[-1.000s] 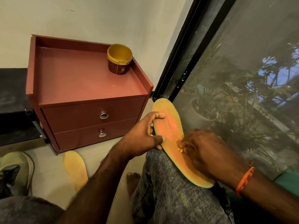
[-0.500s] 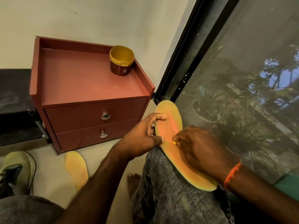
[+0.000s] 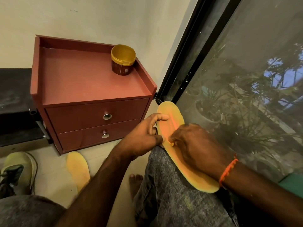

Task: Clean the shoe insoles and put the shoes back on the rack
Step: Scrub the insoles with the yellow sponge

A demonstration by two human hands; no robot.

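Your left hand grips the near edge of the insole, thumb pressed to its rim and forefinger laid across the upper face, pinning it on your right knee. Your right hand lies over the middle of that insole with its fingers curled down on something small and yellow-orange; what that thing is, you cannot tell from here, nor quite how it is pinched.

The insole's long axis runs away from you, heel end by your right wrist, toe end pointing up toward the foot of the window frame. So any rubbing stroke wants to run along that line, and your right hand is the one already on it. Your left is the nearer to the toe half, which shows bare.

The insole looks like soft foam with a faintly fuzzy face, yellow at the edges and deeper orange down the centre; I judge it will flex if you bear down beyond the knee.

The second insole lies flat on the floor, just in front of the red drawer unit. A pale shoe sits further left. A lidded jar stands on the unit's top.
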